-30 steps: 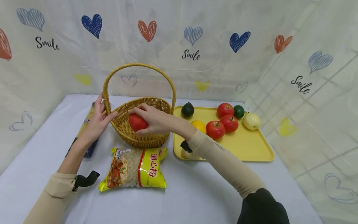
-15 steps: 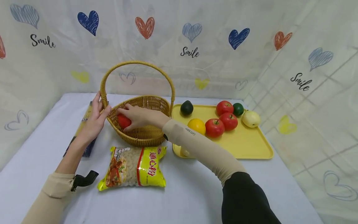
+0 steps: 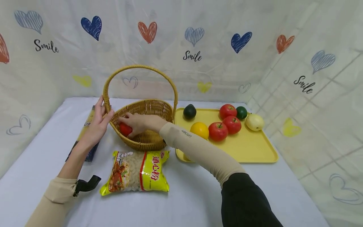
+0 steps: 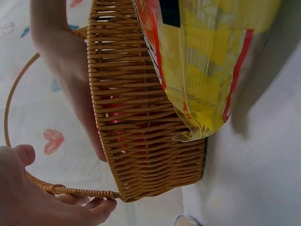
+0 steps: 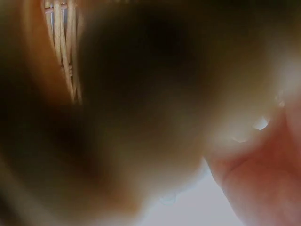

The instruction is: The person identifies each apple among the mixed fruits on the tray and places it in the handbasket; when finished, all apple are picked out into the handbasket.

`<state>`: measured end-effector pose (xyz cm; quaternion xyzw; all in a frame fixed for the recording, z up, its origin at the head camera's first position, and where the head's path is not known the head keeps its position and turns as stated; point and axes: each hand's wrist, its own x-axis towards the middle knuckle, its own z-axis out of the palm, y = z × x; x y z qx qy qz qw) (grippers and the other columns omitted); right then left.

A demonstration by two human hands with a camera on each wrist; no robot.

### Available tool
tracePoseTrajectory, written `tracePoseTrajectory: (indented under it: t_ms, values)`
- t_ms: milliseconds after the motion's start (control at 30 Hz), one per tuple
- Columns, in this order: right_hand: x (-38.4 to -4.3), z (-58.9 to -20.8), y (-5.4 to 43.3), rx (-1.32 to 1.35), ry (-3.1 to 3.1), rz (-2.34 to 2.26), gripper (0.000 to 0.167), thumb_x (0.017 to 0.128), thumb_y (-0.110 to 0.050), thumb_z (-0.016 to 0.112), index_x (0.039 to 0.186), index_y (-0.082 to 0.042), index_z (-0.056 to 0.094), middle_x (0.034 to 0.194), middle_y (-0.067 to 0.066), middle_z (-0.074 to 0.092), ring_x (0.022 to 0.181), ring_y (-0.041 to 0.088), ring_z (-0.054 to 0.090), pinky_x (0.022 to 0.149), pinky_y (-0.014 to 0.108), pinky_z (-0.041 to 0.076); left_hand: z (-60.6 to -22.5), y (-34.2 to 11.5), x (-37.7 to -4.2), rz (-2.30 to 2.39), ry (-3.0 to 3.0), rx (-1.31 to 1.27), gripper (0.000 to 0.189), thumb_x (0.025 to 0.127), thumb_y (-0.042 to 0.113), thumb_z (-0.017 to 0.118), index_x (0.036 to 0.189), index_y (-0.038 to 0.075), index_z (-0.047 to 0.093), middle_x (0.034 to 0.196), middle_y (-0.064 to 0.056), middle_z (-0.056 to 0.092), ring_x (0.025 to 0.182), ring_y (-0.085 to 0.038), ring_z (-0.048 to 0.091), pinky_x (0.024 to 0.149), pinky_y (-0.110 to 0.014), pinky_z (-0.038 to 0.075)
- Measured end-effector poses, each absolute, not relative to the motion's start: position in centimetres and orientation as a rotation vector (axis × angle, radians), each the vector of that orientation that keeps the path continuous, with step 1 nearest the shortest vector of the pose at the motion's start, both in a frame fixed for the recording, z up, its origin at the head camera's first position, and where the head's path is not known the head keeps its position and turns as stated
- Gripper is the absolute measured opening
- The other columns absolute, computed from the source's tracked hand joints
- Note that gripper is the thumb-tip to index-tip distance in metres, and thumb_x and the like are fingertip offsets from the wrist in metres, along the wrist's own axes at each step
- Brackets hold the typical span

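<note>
My right hand [image 3: 139,123] reaches down inside the wicker basket [image 3: 147,146] and grips a red apple [image 3: 125,129] near the left wall. In the left wrist view, red shows through the weave of the basket [image 4: 141,75]. Blur fills most of the right wrist view. My left hand [image 3: 99,123] holds the left foot of the basket's arched handle [image 3: 140,66], fingers round the outside; the left wrist view has this hand [image 4: 42,193] at the handle where it meets the rim. A yellow bag of pasta [image 3: 136,172] lies in front of the basket.
Right of the basket, a yellow tray [image 3: 246,154] carries several red apples [image 3: 218,131], an orange [image 3: 199,130], a pear [image 3: 254,122] and dark green fruits [image 3: 189,111]. My right sleeve covers its front left corner. A blue-and-yellow package [image 3: 92,151] lies under my left forearm.
My right hand has carried the red apple left and lower into the basket, then stayed almost still over the last half second. My left hand keeps its place at the handle.
</note>
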<state>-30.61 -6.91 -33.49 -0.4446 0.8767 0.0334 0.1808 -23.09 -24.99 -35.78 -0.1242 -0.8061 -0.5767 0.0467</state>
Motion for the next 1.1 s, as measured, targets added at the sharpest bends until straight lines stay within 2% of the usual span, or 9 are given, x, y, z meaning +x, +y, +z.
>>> tracePoseTrajectory:
  t_ms: [300,733,933,1100]
  values:
    - [-30.4,-33.3,-7.4,-1.177,2.457,0.248,0.073,0.102,-0.045,0.059,0.161,-0.035,0.018,0.167,0.007,0.022,0.145,0.023,0.039,0.114,0.036,0.045,-35.7,-24.9,-23.0,-1.764,-2.440,-0.408,0.079,0.112,0.035,0.036,0.161,0.030,-0.026,0.172,-0.015,-0.015,0.160,-0.038,-0.008,0.123,-0.071,0.002]
    - [-30.3,-32.9,-7.6,-1.188,2.409,0.340,0.076,0.102,-0.043,0.060,0.162,-0.036,0.014,0.167,0.006,0.019,0.149,0.024,0.034,0.117,0.036,0.041,-35.8,-25.0,-23.0,-1.779,-2.440,-0.405,0.080,0.111,0.037,0.037,0.161,0.029,-0.026,0.172,-0.014,-0.015,0.160,-0.039,-0.009,0.123,-0.071,0.000]
    - [-29.9,-32.6,-7.6,-1.156,2.402,0.367,0.081,0.102,-0.041,0.060,0.164,-0.037,0.008,0.170,0.004,0.013,0.152,0.023,0.030,0.120,0.037,0.039,-35.7,-24.9,-22.9,-1.770,-2.437,-0.417,0.079,0.111,0.037,0.037,0.161,0.031,-0.024,0.172,-0.017,-0.013,0.160,-0.040,-0.008,0.123,-0.072,0.000]
    - [-29.2,-32.1,-7.3,-1.129,2.414,0.416,0.084,0.103,-0.041,0.059,0.164,-0.039,0.002,0.172,0.003,0.004,0.158,0.025,0.021,0.125,0.041,0.034,-35.8,-24.9,-22.9,-1.757,-2.440,-0.427,0.079,0.111,0.038,0.037,0.161,0.031,-0.023,0.172,-0.018,-0.012,0.160,-0.040,-0.006,0.123,-0.073,0.000]
